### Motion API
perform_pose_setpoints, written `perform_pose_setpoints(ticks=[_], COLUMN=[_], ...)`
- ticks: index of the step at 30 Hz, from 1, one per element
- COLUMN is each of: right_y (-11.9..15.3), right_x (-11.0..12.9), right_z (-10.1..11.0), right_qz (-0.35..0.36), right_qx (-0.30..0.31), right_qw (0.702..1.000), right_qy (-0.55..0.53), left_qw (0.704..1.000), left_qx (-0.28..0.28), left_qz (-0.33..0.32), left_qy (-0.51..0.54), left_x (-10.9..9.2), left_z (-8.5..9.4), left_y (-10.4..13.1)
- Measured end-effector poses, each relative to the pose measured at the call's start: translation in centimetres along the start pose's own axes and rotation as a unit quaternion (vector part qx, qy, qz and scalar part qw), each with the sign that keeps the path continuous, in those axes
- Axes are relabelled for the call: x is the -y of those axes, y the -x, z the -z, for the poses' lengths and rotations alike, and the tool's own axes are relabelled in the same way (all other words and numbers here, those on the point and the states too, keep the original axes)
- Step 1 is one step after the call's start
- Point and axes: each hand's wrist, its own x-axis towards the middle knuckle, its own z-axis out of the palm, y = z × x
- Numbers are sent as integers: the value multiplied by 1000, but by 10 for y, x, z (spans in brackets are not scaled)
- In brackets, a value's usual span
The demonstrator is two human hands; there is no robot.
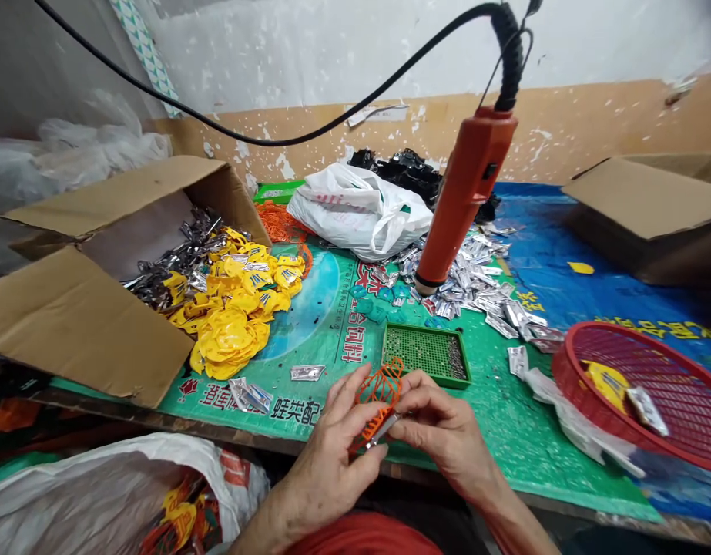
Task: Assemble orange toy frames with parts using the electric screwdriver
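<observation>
Across the whole scene runs the worktable (505,432), covered in green and blue printed sheeting. On its left sits the big open cardboard box (95,324), tipped, spilling dark metal parts (176,254) and yellow pieces (233,339) toward the middle. Over on the far right, a second box (655,193); nearer, the red basket (638,385) holds a yellow piece and a silvery one. The white plastic bag (360,212) slumps at the back, black parts (410,173) heaped behind it.

And here's the red-orange screwdriver (467,196), hanging by its cord over the silvery parts (471,270), standing between the hands and part of that pile. Below its tip, the green tray (427,354) holds tiny pieces, just beyond the hands.

Now the hands, at the table's near edge! The left hand (343,447) has fingers and thumb closed around the orange lattice piece (381,393); the right hand (441,424) pinches at its side, thumb and fingertips on the small metal strip (383,432), which lies against the lattice's lower end.
</observation>
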Motion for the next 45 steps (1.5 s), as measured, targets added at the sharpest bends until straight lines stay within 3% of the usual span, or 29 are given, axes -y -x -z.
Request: perform_pose_setpoints(ticks=[4, 8, 15, 20, 29, 33, 40, 43, 45], right_y=[7, 13, 20, 21, 22, 23, 26, 27, 27], right_x=[-5, -6, -5, -5, -1, 4, 4, 3, 3], right_z=[2, 5, 7, 5, 2, 2, 5, 8, 8], right_qz=[34, 87, 146, 163, 162, 194, 283, 281, 258], right_qx=[-7, -9, 2, -21, -39, -34, -75, -71, -66], right_qw=[999, 993, 982, 977, 967, 935, 804, 811, 834], right_qy=[22, 83, 121, 138, 194, 296, 518, 508, 484], left_qw=[986, 973, 953, 940, 941, 944, 947, 940, 925], left_qx=[-43, -56, -83, -106, -116, -86, -43, -45, -99], left_qz=[-120, -174, -207, -223, -223, -222, -228, -239, -252], left_qy=[-104, -141, -206, -236, -227, -228, -222, -238, -266], left_x=[2, 0, 1, -4, -5, -5, -3, -3, -2], left_z=[-5, -6, -9, -10, -7, -5, -8, -11, -13], left_y=[0, -2, -2, -3, -3, -6, -12, -14, -12])
